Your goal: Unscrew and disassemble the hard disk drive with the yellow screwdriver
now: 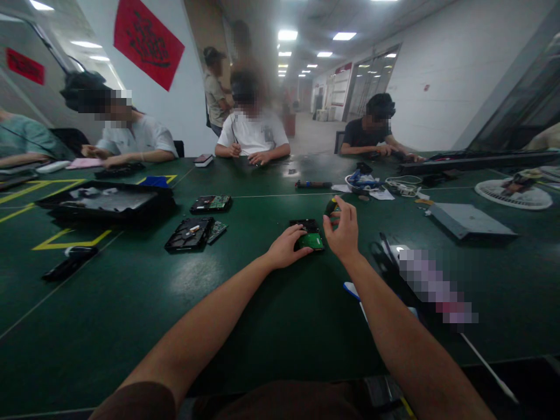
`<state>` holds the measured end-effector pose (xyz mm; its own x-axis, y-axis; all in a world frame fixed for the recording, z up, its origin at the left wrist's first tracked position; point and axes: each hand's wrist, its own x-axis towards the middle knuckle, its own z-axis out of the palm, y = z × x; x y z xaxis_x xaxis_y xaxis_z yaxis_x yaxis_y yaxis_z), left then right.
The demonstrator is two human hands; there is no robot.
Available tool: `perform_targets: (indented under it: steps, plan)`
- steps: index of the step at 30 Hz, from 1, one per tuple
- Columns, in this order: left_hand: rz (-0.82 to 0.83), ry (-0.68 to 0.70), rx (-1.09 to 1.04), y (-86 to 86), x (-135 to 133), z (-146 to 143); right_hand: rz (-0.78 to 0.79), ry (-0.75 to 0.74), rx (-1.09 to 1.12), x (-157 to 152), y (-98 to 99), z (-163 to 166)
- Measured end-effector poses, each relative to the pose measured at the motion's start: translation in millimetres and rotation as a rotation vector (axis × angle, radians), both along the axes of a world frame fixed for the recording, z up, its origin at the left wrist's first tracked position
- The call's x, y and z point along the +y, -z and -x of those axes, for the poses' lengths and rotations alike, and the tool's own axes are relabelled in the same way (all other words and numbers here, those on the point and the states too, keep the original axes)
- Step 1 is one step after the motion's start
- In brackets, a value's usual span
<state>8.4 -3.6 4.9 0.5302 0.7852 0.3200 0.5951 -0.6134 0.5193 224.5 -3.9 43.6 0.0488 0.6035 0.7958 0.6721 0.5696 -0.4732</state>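
My left hand (289, 246) grips the left side of a hard drive (311, 240), thumb at its near edge and fingers over the far part. The drive lies on the green table, with a green circuit board and a black casing showing. Just to the right and a little above it, my right hand (343, 230) is closed around a screwdriver (331, 206) with a black and yellow handle. Its shaft and tip cannot be made out. Left of my hands lie another hard drive (211, 203), a black casing (189, 234) and a small circuit board (217, 231).
A black tray (105, 201) stands at the left. To the right are a grey metal box (472, 220), a bowl of blue items (364, 182), a white fan-like part (511, 192) and a blue-white tool (351, 290) by my forearm. Several people sit across the table.
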Motion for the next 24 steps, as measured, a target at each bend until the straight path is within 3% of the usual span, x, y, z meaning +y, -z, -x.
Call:
perform_targets:
  steps: [24]
  plan:
    - [-0.001,0.008,-0.002,-1.8,-0.8,1.0,0.002,0.012,-0.012,-0.6,-0.1,-1.2]
